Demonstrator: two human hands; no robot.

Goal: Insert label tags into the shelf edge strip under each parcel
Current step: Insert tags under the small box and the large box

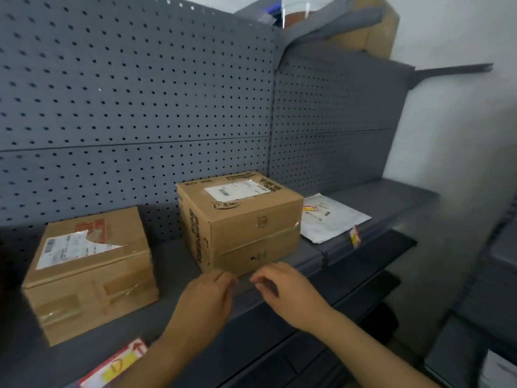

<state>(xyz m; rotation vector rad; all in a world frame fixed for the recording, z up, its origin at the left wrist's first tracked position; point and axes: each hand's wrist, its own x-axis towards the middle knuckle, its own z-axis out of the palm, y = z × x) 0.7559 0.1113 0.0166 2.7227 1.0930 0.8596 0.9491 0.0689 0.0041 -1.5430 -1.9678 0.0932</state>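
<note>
Head view: low left, a red-and-yellow label tag sits in the shelf edge strip. At centre, left hand and right hand curl loosely at the strip, fingertips close together; what they pinch, I cannot tell. Behind them, the middle parcel; left, another parcel; right, a white mailer above a second tag.

Left grip, right grip pinched
</note>
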